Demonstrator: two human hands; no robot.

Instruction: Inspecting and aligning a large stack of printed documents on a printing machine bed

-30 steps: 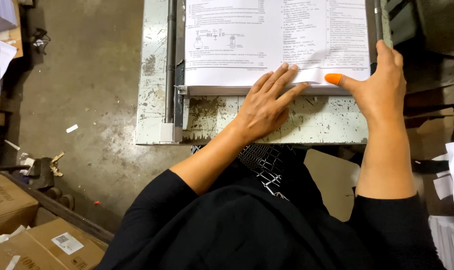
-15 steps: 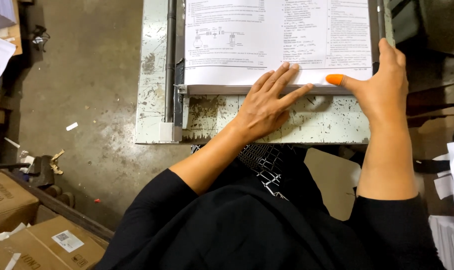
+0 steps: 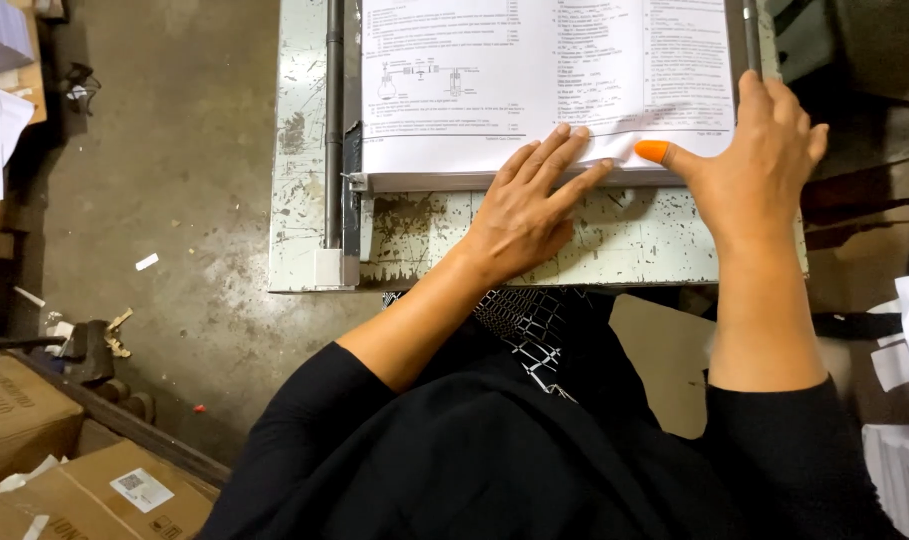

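Paper stack [image 3: 534, 80], printed sheets, lies on worn metal surface [image 3: 634, 245], left edge vs. guide rail [image 3: 334, 120]. Left hand [image 3: 524, 205] flat, fingers spread over stack's near edge. Right hand [image 3: 759, 160] open at stack's rt corner, thumb in orange rubber tip [image 3: 652, 151] pressing sheets. Cardboard boxes [image 3: 34, 440] on floor, lower left.

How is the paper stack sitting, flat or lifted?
Flat: the paper stack lies level on the worn table, left hand pressing its near edge.
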